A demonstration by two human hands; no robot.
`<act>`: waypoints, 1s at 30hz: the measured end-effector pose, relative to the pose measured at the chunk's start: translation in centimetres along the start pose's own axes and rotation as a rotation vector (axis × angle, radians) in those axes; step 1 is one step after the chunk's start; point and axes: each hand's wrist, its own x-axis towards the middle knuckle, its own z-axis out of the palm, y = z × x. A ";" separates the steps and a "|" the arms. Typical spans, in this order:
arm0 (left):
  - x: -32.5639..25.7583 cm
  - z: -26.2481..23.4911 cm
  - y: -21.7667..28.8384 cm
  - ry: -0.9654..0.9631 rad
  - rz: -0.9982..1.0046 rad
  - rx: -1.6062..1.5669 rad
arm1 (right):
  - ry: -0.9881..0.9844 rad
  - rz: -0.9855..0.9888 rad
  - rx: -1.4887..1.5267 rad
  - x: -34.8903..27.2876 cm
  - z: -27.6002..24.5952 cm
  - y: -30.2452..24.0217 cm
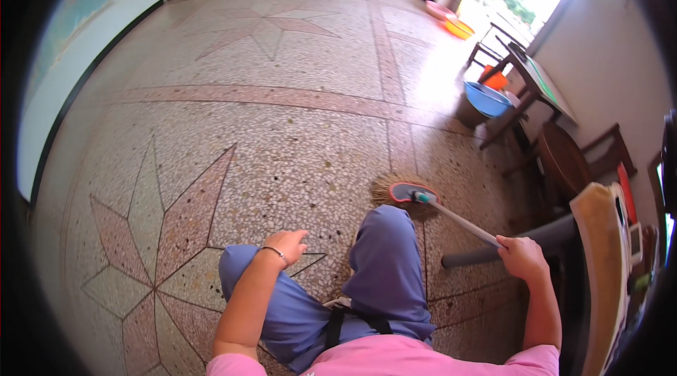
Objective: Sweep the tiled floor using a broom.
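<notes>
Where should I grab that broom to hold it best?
Grab the broom on its long thin pole, from above near the top end, where the right hand grips it now. The pole slants up from the bristles on the floor, so the fingers wrap around it easily.

The broom (423, 201) is slanting down from the right hand (520, 256), which is gripping the upper end of its pale metal handle. Its head, red and grey with a teal collar and a fan of straw bristles, is resting on the speckled terrazzo floor (282, 136), just beyond the person's right knee.
</notes>
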 end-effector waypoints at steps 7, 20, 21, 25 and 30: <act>1.4 -0.1 1.9 0.018 0.047 0.031 | -0.191 0.100 -0.068 2.3 7.0 0.2; 4.6 -1.4 0.1 0.031 0.027 -0.016 | -0.004 0.471 0.385 17.3 23.3 1.9; 4.6 -1.5 -0.8 0.026 -0.015 0.004 | -0.039 0.563 0.935 15.6 22.7 -1.0; 7.7 -1.1 -2.5 -0.010 -0.109 0.023 | -0.657 0.884 2.549 9.8 20.6 -4.0; 10.8 -1.1 -2.9 -0.055 -0.138 0.069 | -0.884 0.863 2.768 8.0 10.6 -10.8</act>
